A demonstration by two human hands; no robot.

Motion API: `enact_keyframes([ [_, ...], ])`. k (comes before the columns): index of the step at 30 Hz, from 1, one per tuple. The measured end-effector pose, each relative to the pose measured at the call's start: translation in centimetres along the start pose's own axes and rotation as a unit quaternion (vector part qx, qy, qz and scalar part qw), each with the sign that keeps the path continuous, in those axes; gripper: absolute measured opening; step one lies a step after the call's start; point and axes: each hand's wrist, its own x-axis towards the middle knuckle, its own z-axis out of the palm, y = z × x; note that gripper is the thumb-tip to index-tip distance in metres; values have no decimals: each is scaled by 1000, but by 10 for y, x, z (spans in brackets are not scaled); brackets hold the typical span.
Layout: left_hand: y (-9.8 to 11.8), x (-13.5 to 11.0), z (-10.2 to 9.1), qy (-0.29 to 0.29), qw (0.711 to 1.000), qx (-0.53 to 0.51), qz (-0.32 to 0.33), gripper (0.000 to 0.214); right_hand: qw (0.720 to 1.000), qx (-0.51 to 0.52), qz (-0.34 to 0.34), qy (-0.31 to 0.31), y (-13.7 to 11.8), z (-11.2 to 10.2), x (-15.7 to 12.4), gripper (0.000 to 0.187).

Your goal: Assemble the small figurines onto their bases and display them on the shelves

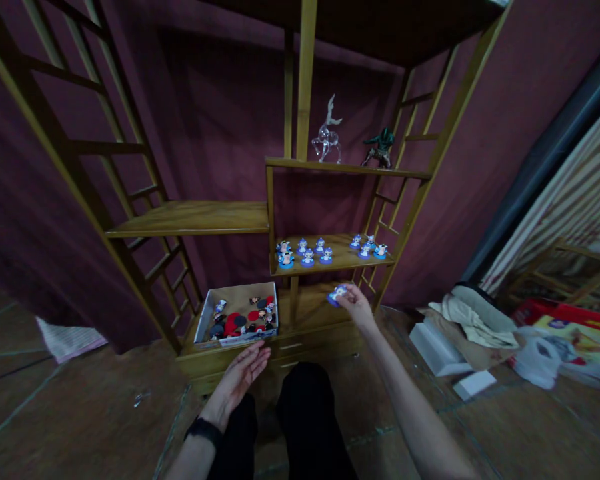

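Nearest, dark trouser knees (305, 413) on the tiled floor, with a black wristband (205, 430) on the left forearm. Just beyond, left hand (243, 377) spread flat and empty, fingers together, hovering just short of the front edge of the cardboard box (203, 319). Further right, right hand (354, 303) pinched around a small figurine (337, 295): pale body on a round blue base, details too blurred to read, held over the lowest shelf board and below the middle shelf (343, 261). Judged risk: only a light fingertip pinch on a tiny, likely top-heavy piece, so easily dropped onto the wood, or knocked against the row of like figurines (307, 257) set close together on that middle shelf, toppling several. Inside the box, red and black discs mixed with more figurines. Farthest up, glass figure (327, 137) and dark green figure (380, 148) on the top shelf.
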Motion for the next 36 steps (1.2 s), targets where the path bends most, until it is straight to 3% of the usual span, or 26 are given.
enact_keyframes([
  [3,3,2,-3,23,1000,-1,6,32,997,-32,-69,30,-40,-27,60,40],
  [6,6,1,-3,26,1000,3,3,38,988,-110,-108,16,-67,-33,117,40],
  [9,7,2,-2,22,1000,8,3,43,974,-196,-117,-1,-77,-25,161,33],
  [13,7,6,-3,39,999,22,-3,46,935,-334,-116,-19,-72,-14,198,29],
  [21,6,12,-10,39,998,52,-13,49,858,-509,-31,-63,-35,-10,215,32],
  [26,7,15,-11,38,998,51,-25,51,849,-519,-17,-99,-31,-11,220,40],
  [32,9,13,-9,47,997,46,-36,50,844,-524,-40,-107,-58,-18,234,45],
  [34,10,11,-8,50,997,46,-37,50,824,-554,-70,-93,-75,-26,241,43],
  [36,12,10,-7,58,997,43,-37,50,788,-606,-55,-92,-90,-35,247,38],
])
